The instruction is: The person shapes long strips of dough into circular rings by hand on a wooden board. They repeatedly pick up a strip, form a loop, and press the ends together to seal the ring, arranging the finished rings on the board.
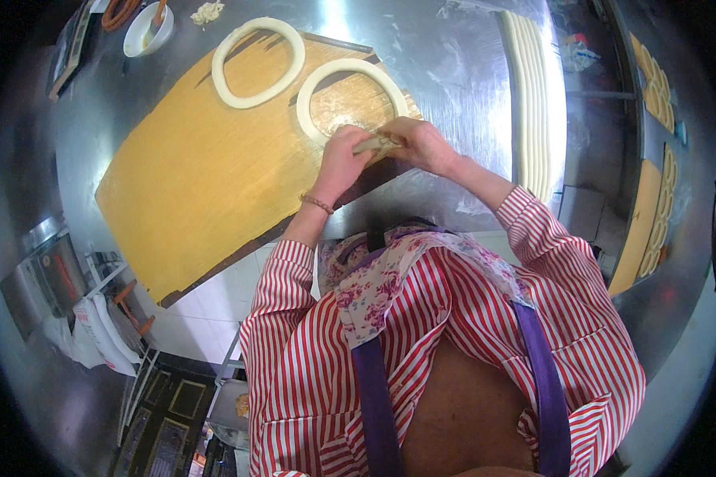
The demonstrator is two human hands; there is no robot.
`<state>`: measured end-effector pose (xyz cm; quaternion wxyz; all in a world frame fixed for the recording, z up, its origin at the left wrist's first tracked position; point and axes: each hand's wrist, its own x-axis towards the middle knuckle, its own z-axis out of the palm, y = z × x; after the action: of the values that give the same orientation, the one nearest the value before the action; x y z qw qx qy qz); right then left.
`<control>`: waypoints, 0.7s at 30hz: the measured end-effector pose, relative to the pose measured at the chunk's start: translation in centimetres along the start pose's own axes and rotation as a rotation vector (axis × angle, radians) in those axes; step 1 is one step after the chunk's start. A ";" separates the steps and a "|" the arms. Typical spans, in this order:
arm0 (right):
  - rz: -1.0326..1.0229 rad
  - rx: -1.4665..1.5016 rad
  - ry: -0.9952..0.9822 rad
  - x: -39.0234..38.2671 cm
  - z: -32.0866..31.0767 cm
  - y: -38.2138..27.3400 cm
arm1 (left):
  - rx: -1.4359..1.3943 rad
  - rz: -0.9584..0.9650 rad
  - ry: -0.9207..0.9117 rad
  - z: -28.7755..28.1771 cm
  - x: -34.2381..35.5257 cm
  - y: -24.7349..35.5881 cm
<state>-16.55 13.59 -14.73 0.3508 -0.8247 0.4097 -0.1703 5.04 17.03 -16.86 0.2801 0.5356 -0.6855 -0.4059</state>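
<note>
A pale dough ring [301,108] lies at the near right part of a yellow wooden board [191,187]. Both hands are at its near side, by the board's front edge. My left hand [344,161] is closed around the dough there, with a bracelet on that wrist. From the other side, my right hand [423,146] closes its fingers on the same stretch of dough, close against the left. The fingers partly hide the dough between them. Farther back and to the left, a second dough ring [221,78] rests on the board, untouched.
Long dough strips [529,111] lie side by side on the metal table [461,87] at right. Shaped dough pieces [655,87] sit on boards at far right. A white bowl [157,40] with a utensil and some dough scraps [207,13] are at the back left.
</note>
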 end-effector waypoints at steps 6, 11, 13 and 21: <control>0.507 0.472 -0.070 2.2 1.1 -2.4 | -0.395 -0.263 -0.097 -2.6 1.5 -0.3; 0.530 0.700 -0.009 2.3 2.2 -1.5 | -0.520 -0.373 -0.248 -4.6 2.2 0.4; 0.537 0.678 0.002 2.4 2.8 -1.1 | -0.474 -0.278 -0.224 -4.1 2.2 -0.6; 0.491 0.169 -0.086 2.1 1.7 -2.9 | -0.246 -0.187 -0.076 -1.5 1.5 -1.6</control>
<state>-12.71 13.88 -13.89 0.4661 -0.6748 0.5667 -0.0786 6.70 15.07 -17.51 0.2785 0.5430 -0.5880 -0.5309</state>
